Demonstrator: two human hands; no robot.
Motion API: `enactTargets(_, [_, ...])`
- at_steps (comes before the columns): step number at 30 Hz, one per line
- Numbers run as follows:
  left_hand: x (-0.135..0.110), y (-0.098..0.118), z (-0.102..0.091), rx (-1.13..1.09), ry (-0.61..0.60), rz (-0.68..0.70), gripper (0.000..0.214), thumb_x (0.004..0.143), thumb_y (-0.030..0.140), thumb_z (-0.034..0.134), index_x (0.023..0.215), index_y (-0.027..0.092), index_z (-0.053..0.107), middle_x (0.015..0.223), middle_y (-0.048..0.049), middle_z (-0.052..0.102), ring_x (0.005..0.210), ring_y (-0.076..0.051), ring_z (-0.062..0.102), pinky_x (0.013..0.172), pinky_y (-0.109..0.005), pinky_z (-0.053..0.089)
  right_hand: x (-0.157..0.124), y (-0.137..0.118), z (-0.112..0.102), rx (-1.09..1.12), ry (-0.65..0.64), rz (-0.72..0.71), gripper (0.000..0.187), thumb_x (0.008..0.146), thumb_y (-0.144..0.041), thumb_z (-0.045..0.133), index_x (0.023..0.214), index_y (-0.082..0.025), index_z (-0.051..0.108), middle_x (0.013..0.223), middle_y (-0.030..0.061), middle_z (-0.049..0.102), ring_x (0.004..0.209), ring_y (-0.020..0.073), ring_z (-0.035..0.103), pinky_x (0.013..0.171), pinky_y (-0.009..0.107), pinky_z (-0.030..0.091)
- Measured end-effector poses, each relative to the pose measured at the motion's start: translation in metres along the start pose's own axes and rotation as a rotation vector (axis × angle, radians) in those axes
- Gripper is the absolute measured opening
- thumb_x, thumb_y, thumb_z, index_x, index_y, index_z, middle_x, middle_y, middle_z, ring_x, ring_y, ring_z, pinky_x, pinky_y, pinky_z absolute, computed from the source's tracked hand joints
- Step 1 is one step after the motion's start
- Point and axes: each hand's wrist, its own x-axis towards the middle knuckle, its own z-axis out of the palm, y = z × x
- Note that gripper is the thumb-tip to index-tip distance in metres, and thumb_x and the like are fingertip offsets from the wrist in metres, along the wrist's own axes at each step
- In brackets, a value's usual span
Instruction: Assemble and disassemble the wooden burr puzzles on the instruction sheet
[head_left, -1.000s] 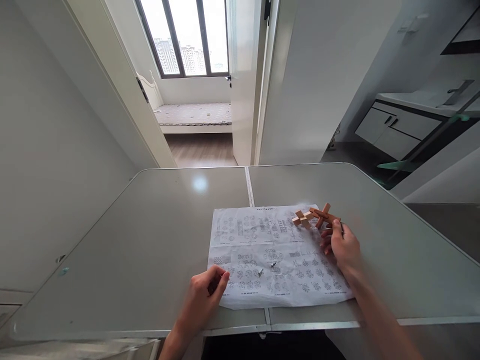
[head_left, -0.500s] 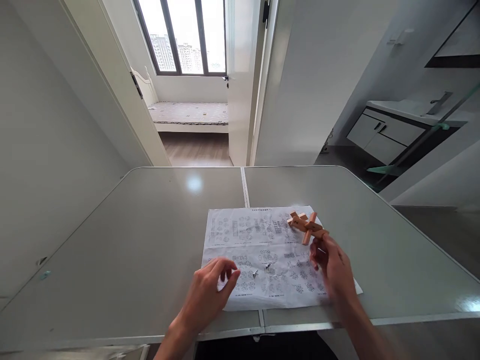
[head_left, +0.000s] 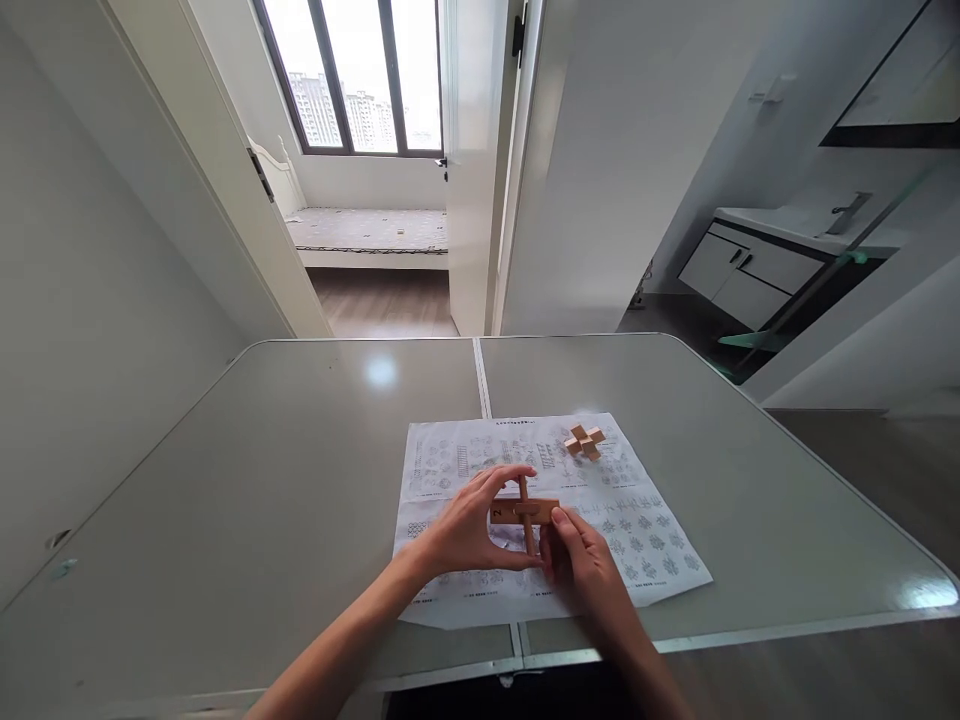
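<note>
A partly assembled wooden interlocking puzzle is held above the printed sheet. It has a flat numbered piece lying crosswise and a thin rod passing upright through its middle. My left hand spans the rod, fingertips at the upper end and thumb at the lower end. With thumb and fingers, my right hand pinches the flat piece at its right end; some of its fingers are hidden behind the thumb. Farther back on the sheet rests a second small wooden puzzle, star-shaped, touched by neither hand.
The sheet, covered in small diagrams, lies on a grey table with a metal edge and a centre seam. Beyond the table are an open door, a bed and a window. A washbasin cabinet stands at the right.
My right hand has brought the cross-shaped puzzle leftward and nearer, away from the star-shaped one. My left hand, empty before, has moved right and taken hold of the rod.
</note>
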Motion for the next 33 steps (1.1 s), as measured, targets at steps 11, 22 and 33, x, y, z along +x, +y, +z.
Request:
enactTargets(11, [-0.005,-0.002,0.01,-0.062,-0.002,-0.072,0.096,0.07,0.043,0.097,0.153,0.031,0.051,0.127,-0.0066,0.074,0.118,-0.027,0.07,0.108,-0.042,0.056,-0.003,0.003,-0.002,-0.121,0.0,0.005,0.049,0.102,-0.068,0.051,0.081,-0.024,0.058,0.065,-0.0035,0.048,0.059,0.0174,0.043,0.054,0.029,0.037])
enactTargets(22, [-0.006,0.0,0.013,-0.091,0.03,-0.032,0.092,0.072,0.044,0.093,0.152,0.027,0.051,0.133,-0.0091,0.073,0.115,-0.026,0.072,0.104,-0.039,0.059,-0.002,0.001,-0.003,-0.141,-0.017,-0.015,0.051,0.102,-0.067,0.054,0.079,-0.022,0.062,0.065,-0.0021,0.054,0.059,0.0165,0.044,0.054,0.028,0.036])
enactTargets(33, [-0.006,0.0,0.012,-0.075,0.055,-0.043,0.092,0.068,0.04,0.094,0.148,0.028,0.051,0.135,-0.009,0.072,0.109,-0.026,0.073,0.101,-0.04,0.059,-0.003,0.003,-0.002,-0.049,0.096,0.04,0.056,0.099,-0.071,0.056,0.069,-0.024,0.05,0.056,-0.0035,0.048,0.053,0.0152,0.043,0.054,0.029,0.04])
